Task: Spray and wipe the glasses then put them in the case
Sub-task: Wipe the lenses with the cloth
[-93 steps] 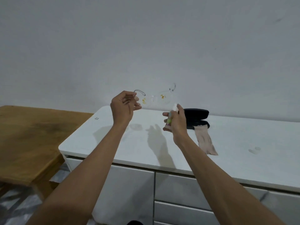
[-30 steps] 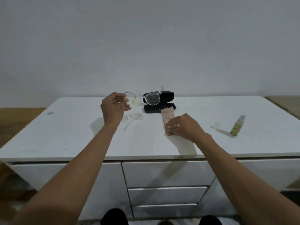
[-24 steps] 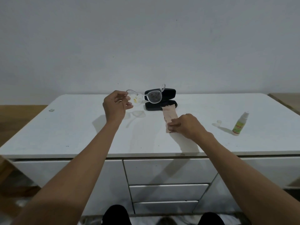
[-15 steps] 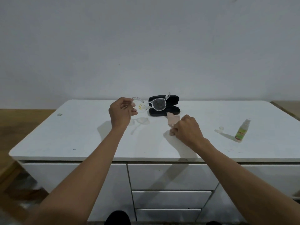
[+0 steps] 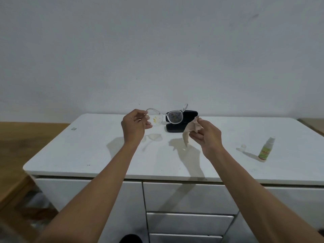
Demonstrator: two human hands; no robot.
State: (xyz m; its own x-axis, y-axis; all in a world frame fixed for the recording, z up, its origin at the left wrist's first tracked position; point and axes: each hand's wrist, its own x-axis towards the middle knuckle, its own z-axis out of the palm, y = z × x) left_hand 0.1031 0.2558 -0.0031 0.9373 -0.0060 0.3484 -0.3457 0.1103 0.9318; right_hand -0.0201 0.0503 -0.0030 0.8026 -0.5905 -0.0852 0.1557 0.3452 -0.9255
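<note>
My left hand (image 5: 134, 125) holds the clear-framed glasses (image 5: 168, 116) by one temple, above the white cabinet top (image 5: 98, 148); yellow specks show on the left lens. Behind the glasses lies the open black case (image 5: 182, 126) near the wall. My right hand (image 5: 206, 135) pinches a beige wiping cloth (image 5: 190, 131), which hangs lifted off the surface, just right of the glasses. The small spray bottle (image 5: 265, 149) with a green label stands upright at the right of the top, its clear cap (image 5: 243, 146) lying beside it.
White drawers (image 5: 189, 199) sit below the cabinet top. A wooden table (image 5: 22, 146) adjoins the cabinet on the left, and another wooden surface (image 5: 313, 124) shows at the far right. A plain wall stands behind.
The spray bottle went from my right hand to the cabinet top. My right hand then took hold of the cloth and has lifted it off the surface toward the glasses.
</note>
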